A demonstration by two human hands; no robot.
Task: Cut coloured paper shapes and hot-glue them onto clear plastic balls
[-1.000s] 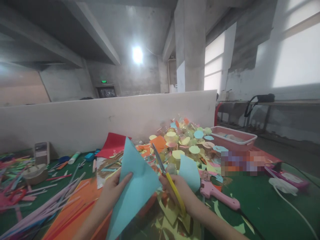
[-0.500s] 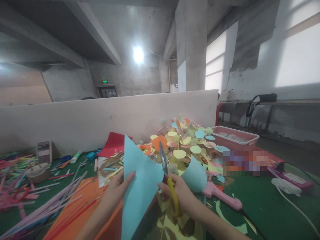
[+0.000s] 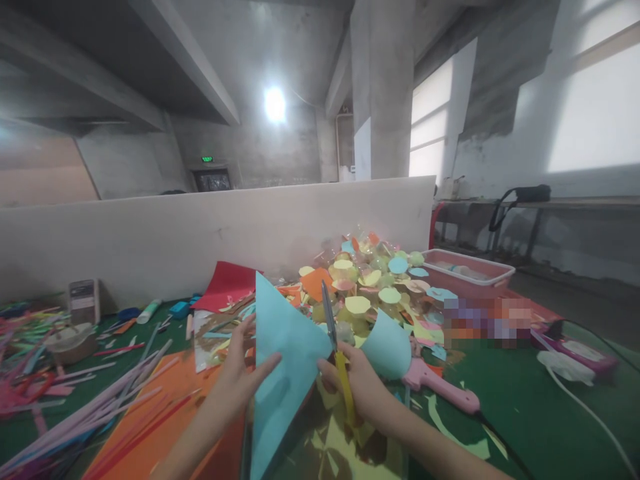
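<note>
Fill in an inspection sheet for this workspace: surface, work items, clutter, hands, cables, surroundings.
Surface: green table, bare mainly toward the right.
Work items: blue sheet raised above the table; yellow-handled scissors with blades pointing up.
Clutter: paper strips on the left, partly over an orange sheet; a pile of paper discs and clear rounds toward the back.
Hands: left hand at the blue sheet's left edge, thumb across its front, grip firmness unclear; right hand holds the scissors.
Cables: black cord runs from a pink tool; white cable crosses the right side.
Surroundings: white partition behind the table; lit green sign beyond.
</note>
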